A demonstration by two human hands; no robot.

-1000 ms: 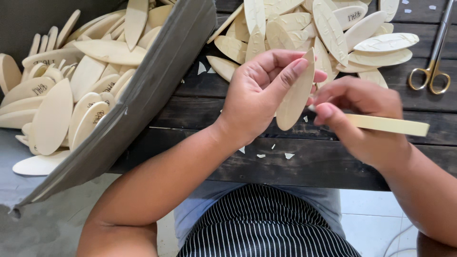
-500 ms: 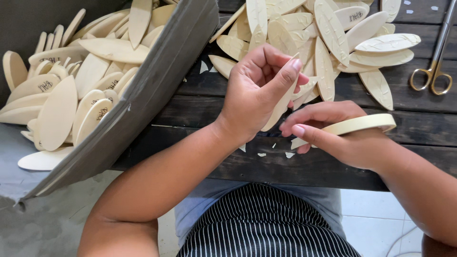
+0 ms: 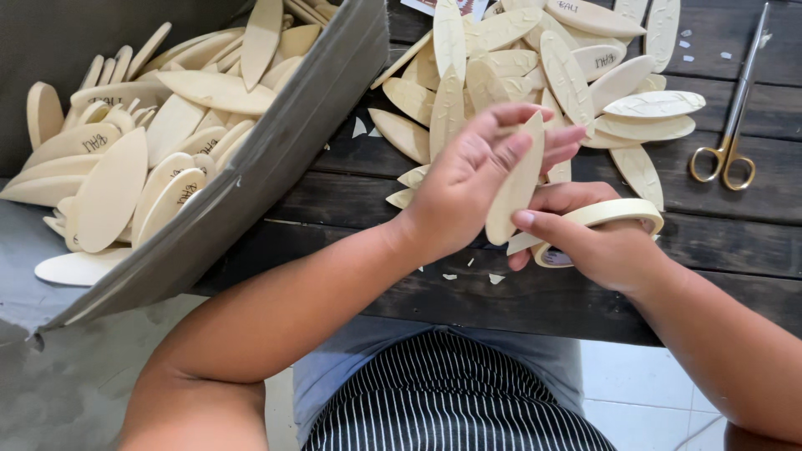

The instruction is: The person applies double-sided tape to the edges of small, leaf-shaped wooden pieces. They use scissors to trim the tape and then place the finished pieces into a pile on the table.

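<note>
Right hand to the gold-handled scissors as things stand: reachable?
Probably not right away: the right hand is full, holding a roll of cream tape. The gold-handled scissors lie unobstructed on the dark wooden table, so the path looks free.

Small craft workshop, prob. home-based: dark plank worktable (image 3: pixel 735 225) heaped w/ dozens of identical leaf-shaped wooden blanks (image 3: pixel 535 58), more piled in a grey box (image 3: pixel 276 159) alongside. Scissors (image 3: pixel 735 108), paper offcuts (image 3: pixel 472 271) on the wood, tiled floor (image 3: pixel 643 392) below. Batch handwork setup.
</note>
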